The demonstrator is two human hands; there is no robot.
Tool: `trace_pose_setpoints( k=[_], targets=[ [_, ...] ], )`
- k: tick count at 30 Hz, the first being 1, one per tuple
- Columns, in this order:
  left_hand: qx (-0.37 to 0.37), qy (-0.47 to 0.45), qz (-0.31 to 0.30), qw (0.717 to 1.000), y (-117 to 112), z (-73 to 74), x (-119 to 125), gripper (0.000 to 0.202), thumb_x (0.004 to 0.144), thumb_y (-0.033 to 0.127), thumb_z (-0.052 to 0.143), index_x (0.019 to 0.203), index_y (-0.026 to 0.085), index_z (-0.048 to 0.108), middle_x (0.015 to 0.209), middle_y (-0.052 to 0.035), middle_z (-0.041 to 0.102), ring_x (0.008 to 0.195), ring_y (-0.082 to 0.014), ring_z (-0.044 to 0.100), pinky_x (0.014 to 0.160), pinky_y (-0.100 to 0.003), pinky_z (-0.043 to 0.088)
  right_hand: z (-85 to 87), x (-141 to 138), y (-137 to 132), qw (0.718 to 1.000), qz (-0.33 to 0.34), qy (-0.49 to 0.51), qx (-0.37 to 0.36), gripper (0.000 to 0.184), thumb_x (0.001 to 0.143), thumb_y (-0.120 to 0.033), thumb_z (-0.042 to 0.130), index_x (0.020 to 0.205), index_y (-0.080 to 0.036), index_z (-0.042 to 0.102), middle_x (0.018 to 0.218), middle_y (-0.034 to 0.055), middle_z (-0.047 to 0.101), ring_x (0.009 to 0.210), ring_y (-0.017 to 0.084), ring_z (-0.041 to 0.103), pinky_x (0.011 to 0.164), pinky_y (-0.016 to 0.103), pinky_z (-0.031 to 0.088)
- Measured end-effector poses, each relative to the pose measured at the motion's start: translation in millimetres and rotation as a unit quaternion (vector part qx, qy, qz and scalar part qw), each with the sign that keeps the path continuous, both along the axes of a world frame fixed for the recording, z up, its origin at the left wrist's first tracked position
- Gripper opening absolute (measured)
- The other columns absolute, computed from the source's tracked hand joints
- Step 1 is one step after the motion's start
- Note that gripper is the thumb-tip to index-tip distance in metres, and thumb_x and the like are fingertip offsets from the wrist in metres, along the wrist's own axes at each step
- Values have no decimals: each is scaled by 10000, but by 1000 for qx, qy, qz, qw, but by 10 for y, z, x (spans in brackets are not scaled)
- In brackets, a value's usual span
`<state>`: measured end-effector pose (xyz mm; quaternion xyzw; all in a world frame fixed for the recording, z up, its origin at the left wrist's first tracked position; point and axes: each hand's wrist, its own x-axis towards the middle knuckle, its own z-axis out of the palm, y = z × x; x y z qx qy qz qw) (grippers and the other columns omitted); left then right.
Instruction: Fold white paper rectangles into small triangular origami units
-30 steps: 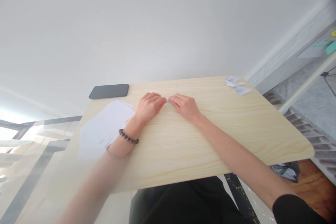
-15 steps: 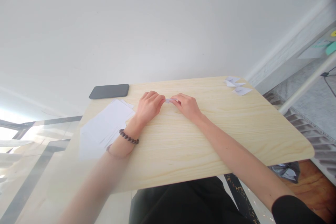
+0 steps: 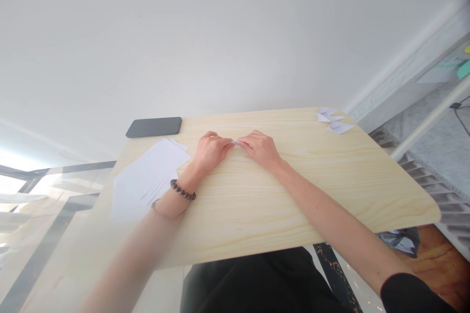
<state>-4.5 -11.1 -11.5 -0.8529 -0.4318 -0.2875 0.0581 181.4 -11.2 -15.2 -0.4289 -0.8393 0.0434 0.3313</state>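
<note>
A small folded piece of white paper is pinched between my two hands above the middle of the table; most of it is hidden by fingers. My left hand, with a beaded bracelet on its wrist, grips the paper's left end between thumb and fingers. On the other end, my right hand is closed the same way. Left of my left hand lies a spread stack of white paper sheets, partly under the forearm. Several folded white paper shapes rest at the far right corner.
A dark grey phone-like slab lies at the table's back left. The pale wooden table stands against a white wall. Below its right edge, a dark plastic bag sits near the floor. A white pole slants at the right.
My left hand has turned slightly, its fingers lower and closer to the right hand, so less of the folded paper shows. The right hand has barely moved.
</note>
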Motion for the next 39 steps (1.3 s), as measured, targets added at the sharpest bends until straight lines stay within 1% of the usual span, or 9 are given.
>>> trace_pose_setpoints(
  k=[3, 7, 10, 13, 16, 22, 27, 33, 39],
  targets=[
    [-33, -8, 18, 999, -11, 12, -8, 292, 861, 373, 445, 818, 214, 687, 631, -37, 658, 668, -178, 596, 673, -295, 435, -3, 21, 8, 1000, 3, 3, -18, 300, 885, -363, 397, 912, -237, 668, 865, 5, 685, 817, 148, 574, 720, 261, 423],
    [-102, -68, -18, 992, -31, 29, -31, 310, 880, 375, 403, 959, 225, 663, 897, -31, 696, 796, -171, 631, 693, -257, 459, -2, 52, 12, 999, 6, 24, -30, 292, 892, -341, 388, 992, -240, 643, 951, 11, 676, 861, 148, 583, 734, 258, 427],
    [-130, -111, -38, 984, -50, 43, -36, 324, 883, 377, 393, 1016, 219, 642, 990, -24, 679, 839, -162, 635, 698, -236, 472, 1, 65, 16, 997, -27, 50, -46, 279, 876, -381, 411, 956, -234, 635, 901, 12, 677, 734, 131, 587, 663, 248, 423],
    [-134, -135, -23, 981, -68, 60, -28, 304, 872, 388, 417, 1008, 222, 632, 971, -7, 683, 792, -144, 637, 692, -228, 476, 5, 72, 18, 996, -44, 59, -56, 281, 864, -410, 423, 900, -226, 631, 811, 4, 671, 620, 115, 555, 595, 237, 400],
    [-125, -147, -10, 981, -77, 77, -16, 267, 857, 385, 453, 983, 225, 625, 936, 7, 686, 730, -123, 628, 676, -221, 474, 15, 72, 12, 997, -27, 54, -47, 286, 874, -393, 408, 878, -224, 639, 785, 3, 669, 652, 119, 560, 608, 234, 393],
    [-73, -162, -36, 983, -55, 65, -8, 219, 844, 339, 494, 945, 213, 642, 945, -21, 680, 846, -142, 617, 733, -242, 468, 20, 58, 2, 999, 7, 46, -23, 284, 884, -354, 405, 870, -216, 653, 857, 5, 684, 760, 129, 592, 686, 235, 404],
    [-48, -149, -35, 987, -17, 46, -13, 201, 854, 271, 476, 866, 201, 664, 839, -34, 692, 765, -145, 611, 739, -271, 454, 11, 48, 10, 999, 14, 33, -6, 279, 883, -336, 409, 828, -211, 653, 829, -1, 689, 743, 129, 591, 676, 234, 398],
    [-114, -151, -19, 982, -46, 99, 2, 211, 845, 311, 484, 863, 192, 657, 854, -24, 692, 781, -146, 606, 750, -260, 443, 28, 62, 1, 999, 18, 30, -20, 287, 890, -312, 394, 793, -208, 643, 800, -5, 688, 734, 125, 594, 681, 230, 394],
    [-185, -180, -39, 965, -88, 133, -12, 227, 831, 360, 498, 904, 211, 652, 910, 10, 688, 777, -120, 613, 739, -210, 438, 18, 75, 5, 998, 23, 50, -32, 269, 890, -287, 390, 814, -200, 634, 801, 2, 684, 742, 126, 594, 696, 230, 400]
  ],
)
